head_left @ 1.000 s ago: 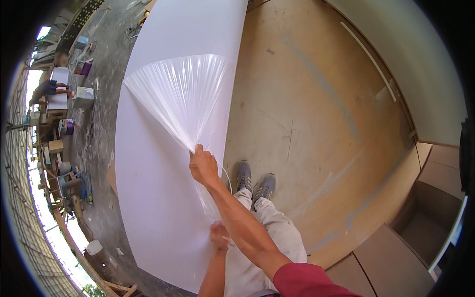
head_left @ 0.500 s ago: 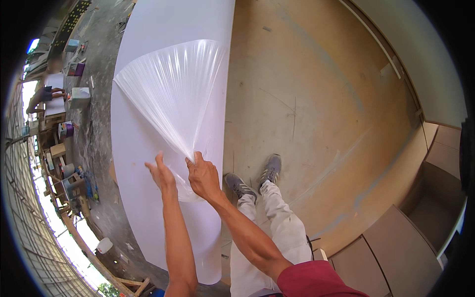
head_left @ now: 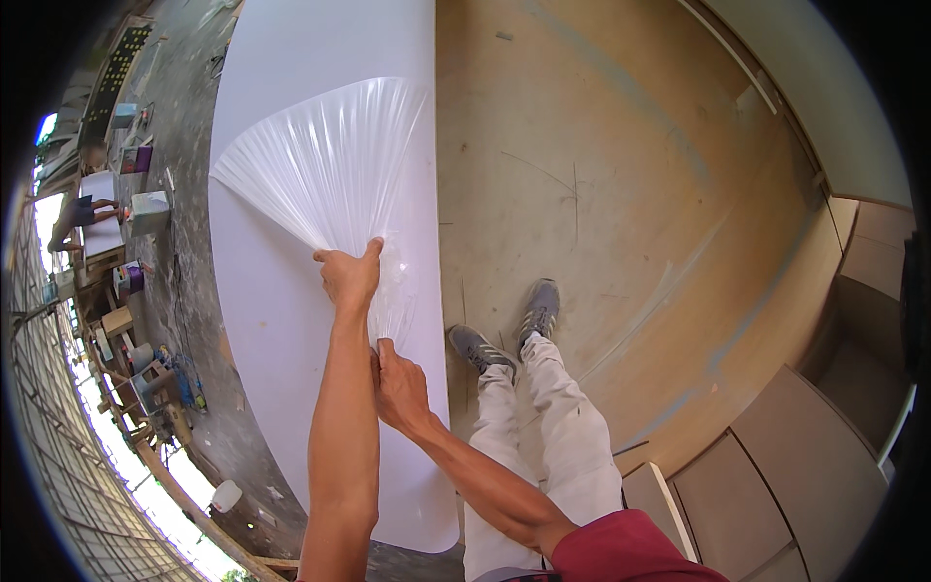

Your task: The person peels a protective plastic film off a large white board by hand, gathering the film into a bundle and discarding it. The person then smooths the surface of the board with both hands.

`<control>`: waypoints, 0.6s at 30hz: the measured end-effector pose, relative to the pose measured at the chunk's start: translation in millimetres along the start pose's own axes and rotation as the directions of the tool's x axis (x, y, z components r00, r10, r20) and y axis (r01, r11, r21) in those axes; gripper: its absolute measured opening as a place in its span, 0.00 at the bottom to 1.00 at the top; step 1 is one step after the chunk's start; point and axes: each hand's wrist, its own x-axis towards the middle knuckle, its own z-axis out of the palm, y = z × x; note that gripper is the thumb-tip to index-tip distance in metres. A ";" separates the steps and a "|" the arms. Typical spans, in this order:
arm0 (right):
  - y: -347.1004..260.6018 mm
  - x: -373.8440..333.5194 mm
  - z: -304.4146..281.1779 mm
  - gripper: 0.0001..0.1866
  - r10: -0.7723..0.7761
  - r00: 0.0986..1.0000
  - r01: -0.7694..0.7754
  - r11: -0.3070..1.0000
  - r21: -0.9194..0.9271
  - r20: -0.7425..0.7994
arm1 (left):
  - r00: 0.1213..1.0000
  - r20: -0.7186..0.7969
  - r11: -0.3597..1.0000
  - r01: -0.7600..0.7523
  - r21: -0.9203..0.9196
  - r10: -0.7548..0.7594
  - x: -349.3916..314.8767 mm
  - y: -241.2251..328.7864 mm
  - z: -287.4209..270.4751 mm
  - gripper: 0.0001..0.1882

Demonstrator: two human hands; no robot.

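A long white panel (head_left: 276, 320) with a rounded near corner stretches away in front of me. Clear plastic film (head_left: 335, 155) fans out over it, its far edge still lying across the panel and its pleats drawn together toward me. My left hand (head_left: 351, 276) is closed around the gathered film, thumb up. Nearer to me, my right hand (head_left: 400, 388) grips the bunched tail of the same film with its fingers closed. Between the two hands the film runs crumpled over the panel's right part.
Right of the panel is a worn brown board surface (head_left: 621, 194), where my shoes (head_left: 485, 349) stand. Brown cabinet boxes (head_left: 805, 456) fill the lower right. At far left, another person (head_left: 78, 218) bends over a white sheet, near boxes and clutter on the grey floor (head_left: 189, 291).
My left hand, open and apart before, has moved forward and closed on the film. The right hand has drawn back toward me, pulling the film's tail along.
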 end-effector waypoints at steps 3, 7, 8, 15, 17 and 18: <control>8.6 -15.1 2.6 0.08 -0.001 1.000 0.001 1.000 0.002 0.013 | 0.999 -0.013 0.998 -0.040 -0.050 0.040 -4.4 -21.8 9.3 0.40; 21.2 -33.3 6.8 0.08 -0.013 1.000 0.013 1.000 0.014 -0.002 | 0.992 -0.084 0.982 -0.109 -0.156 0.097 -18.4 -46.4 20.0 0.32; 24.9 -38.2 7.3 0.08 -0.017 1.000 0.017 1.000 0.016 -0.009 | 0.988 -0.105 0.974 -0.134 -0.181 0.116 -23.4 -50.8 20.7 0.32; 50.2 -74.0 3.7 0.13 0.055 0.998 -0.054 0.936 0.348 0.004 | 0.981 -0.147 0.941 -0.166 -0.296 0.127 -60.7 -87.5 11.2 0.24; 82.8 -78.5 2.6 0.15 0.080 0.996 -0.084 0.852 0.517 0.030 | 0.977 -0.146 0.930 -0.197 -0.312 0.158 -74.8 -86.3 12.6 0.23; 92.4 -76.5 -2.2 0.15 0.159 0.980 -0.198 0.685 0.701 0.121 | 0.974 -0.155 0.921 -0.207 -0.329 0.164 -78.7 -90.9 9.5 0.23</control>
